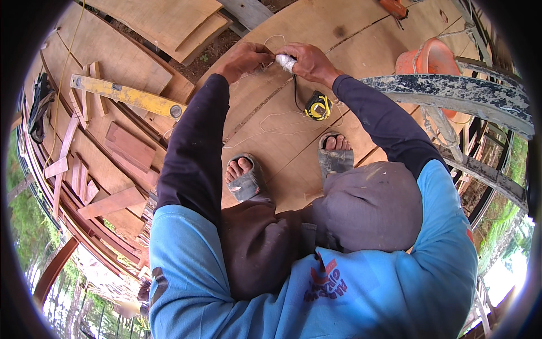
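Note:
Both arms reach out over the plywood floor (pixel 282 152). My right hand (pixel 311 62) is closed around a white spool of string (pixel 285 62). Close beside it, my left hand (pixel 247 61) is pinched at the spool's left end, where thin string (pixel 275 38) loops up between the hands. Loose string also trails across the plywood toward my feet. A black and yellow tape measure (pixel 318 106) lies just below my right hand, with a dark strap running up from it.
A yellow spirit level (pixel 130 96) and several reddish wood offcuts (pixel 129 148) lie at left. An orange bucket (pixel 432 59) stands at right behind a paint-worn curved bar (pixel 451 93). An orange tool (pixel 394 8) sits at the far edge. Gaps show between plywood sheets.

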Motion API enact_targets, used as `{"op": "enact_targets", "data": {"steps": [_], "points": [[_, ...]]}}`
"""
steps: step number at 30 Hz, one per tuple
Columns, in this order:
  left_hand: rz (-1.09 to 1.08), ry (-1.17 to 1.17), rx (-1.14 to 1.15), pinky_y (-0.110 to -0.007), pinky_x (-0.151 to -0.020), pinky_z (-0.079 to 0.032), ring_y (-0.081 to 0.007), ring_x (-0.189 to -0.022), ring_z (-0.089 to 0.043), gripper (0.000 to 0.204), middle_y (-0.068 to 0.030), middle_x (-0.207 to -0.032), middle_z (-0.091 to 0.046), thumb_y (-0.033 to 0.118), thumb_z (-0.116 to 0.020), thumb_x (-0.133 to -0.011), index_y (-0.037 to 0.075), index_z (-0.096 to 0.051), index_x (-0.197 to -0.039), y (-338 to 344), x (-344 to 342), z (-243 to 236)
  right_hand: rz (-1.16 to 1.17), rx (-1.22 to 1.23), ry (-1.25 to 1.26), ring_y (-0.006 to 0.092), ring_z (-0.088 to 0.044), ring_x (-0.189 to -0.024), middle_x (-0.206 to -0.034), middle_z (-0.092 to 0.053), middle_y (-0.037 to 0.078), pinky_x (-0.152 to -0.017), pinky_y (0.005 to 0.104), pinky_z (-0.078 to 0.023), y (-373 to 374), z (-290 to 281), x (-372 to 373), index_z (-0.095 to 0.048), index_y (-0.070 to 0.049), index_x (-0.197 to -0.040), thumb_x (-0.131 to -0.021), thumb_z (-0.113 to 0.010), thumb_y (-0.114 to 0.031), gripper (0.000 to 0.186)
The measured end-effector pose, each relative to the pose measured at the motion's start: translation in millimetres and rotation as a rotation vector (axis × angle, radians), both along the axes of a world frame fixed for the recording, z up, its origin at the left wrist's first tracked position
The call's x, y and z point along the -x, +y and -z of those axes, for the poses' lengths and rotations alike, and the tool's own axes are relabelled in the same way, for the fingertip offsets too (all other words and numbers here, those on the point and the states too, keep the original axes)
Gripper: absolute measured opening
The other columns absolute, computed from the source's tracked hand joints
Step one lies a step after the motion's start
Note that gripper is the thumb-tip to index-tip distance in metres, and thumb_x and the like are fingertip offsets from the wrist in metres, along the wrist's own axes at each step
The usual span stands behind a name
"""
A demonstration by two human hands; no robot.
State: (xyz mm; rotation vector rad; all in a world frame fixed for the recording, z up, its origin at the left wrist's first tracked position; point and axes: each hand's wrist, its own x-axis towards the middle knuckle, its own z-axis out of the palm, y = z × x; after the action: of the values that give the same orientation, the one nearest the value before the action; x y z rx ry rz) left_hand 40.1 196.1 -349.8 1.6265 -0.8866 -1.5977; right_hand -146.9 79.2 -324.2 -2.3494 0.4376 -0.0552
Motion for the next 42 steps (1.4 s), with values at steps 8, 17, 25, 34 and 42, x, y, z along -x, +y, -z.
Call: {"op": "enact_targets", "data": {"steps": [8,17,25,34,42], "points": [[0.046,-0.079,-0.008,-0.023,-0.057,-0.036,-0.0058,-0.064,-0.047,0.024,0.0048,-0.076,-0.060,0.029,-0.063,-0.093,0.007,-0.070,-0.099,-4.1,-0.8,-4.2,0.104,-0.087,-0.035,0.0344,-0.062,-0.093,-0.100,-0.065,0.016,-0.081,0.0405,-0.048,4.7,16.4,2.4,-0.062,-0.006,-0.109,-0.080,-0.057,-0.017,0.032],[-0.004,-0.082,0.002,-0.023,-0.062,-0.039,-0.0054,-0.072,-0.052,0.027,0.0031,-0.085,-0.065,0.028,-0.066,-0.091,0.007,-0.069,-0.107,-7.1,-0.7,1.8,0.252,-0.168,-0.054,0.0300,-0.062,-0.092,-0.100,-0.065,0.016,-0.081,0.0371,-0.048,5.2,33.4,3.3,-0.060,-0.004,-0.109,-0.078,-0.058,-0.011,0.031],[-0.183,-0.064,0.155,-0.028,-0.073,-0.050,-0.0130,-0.079,-0.065,0.024,-0.0064,-0.087,-0.072,0.016,-0.069,-0.084,0.001,-0.071,-0.103,-2.3,4.7,23.8,0.314,-0.158,-0.071,0.0311,-0.063,-0.093,-0.101,-0.065,0.016,-0.083,0.0366,-0.048,9.3,42.5,3.7,-0.060,-0.004,-0.108,-0.081,-0.058,-0.012,0.029],[-0.119,-0.523,0.166,-0.038,-0.086,-0.048,-0.0256,-0.087,-0.068,0.025,-0.0095,-0.090,-0.074,0.028,-0.070,-0.080,0.010,-0.076,-0.097,8.1,17.7,16.8,0.298,-0.079,-0.115,0.0329,-0.063,-0.094,-0.102,-0.065,0.016,-0.083,0.0381,-0.049,10.1,40.4,-1.3,-0.060,-0.005,-0.108,-0.080,-0.057,-0.012,0.029],[-0.134,-0.821,0.321,-0.053,-0.103,-0.022,-0.0264,-0.123,-0.047,0.019,-0.0028,-0.121,-0.064,0.029,-0.073,-0.077,0.017,-0.077,-0.091,21.4,26.4,39.4,0.361,-0.054,-0.074,0.0343,-0.062,-0.097,-0.104,-0.064,0.015,-0.084,0.0413,-0.049,14.1,50.2,-2.8,-0.061,-0.007,-0.107,-0.077,-0.058,-0.014,0.030]]}}
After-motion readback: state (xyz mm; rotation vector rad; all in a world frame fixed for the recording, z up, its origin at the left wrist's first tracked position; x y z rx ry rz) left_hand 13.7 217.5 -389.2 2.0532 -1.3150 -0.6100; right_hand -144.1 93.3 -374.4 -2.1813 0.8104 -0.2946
